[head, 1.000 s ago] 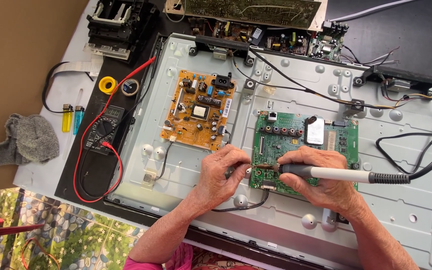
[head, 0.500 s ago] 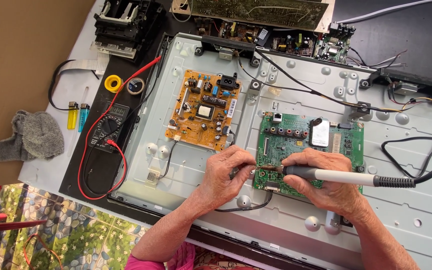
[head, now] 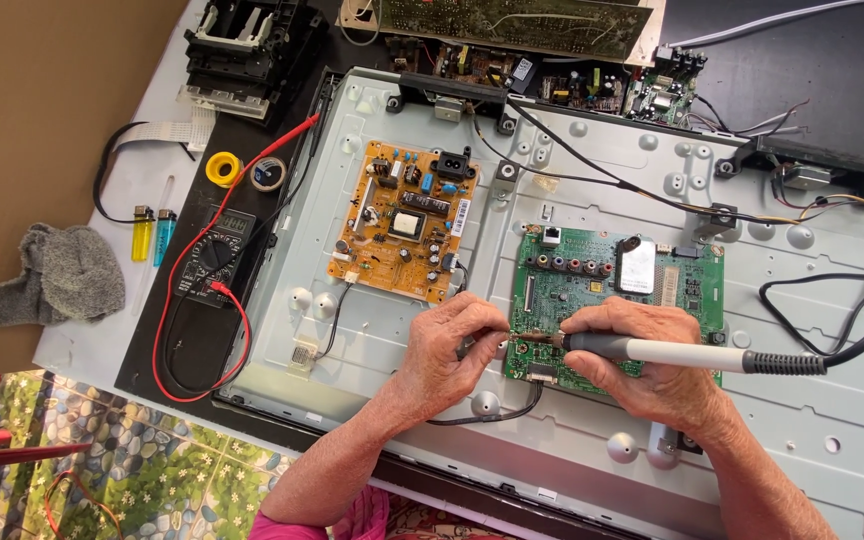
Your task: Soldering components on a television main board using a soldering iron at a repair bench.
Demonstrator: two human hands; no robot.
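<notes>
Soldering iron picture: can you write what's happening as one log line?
right hand: holds soldering iron | tip: on green circuit board lower left | left hand: pinching beside tip | multimeter: lying left

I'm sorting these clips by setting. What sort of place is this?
Most likely an electronics repair bench. A flat-screen's metal back panel lies open with its green circuit board exposed, the right hand holds a soldering iron to it, and a multimeter sits alongside.
</notes>
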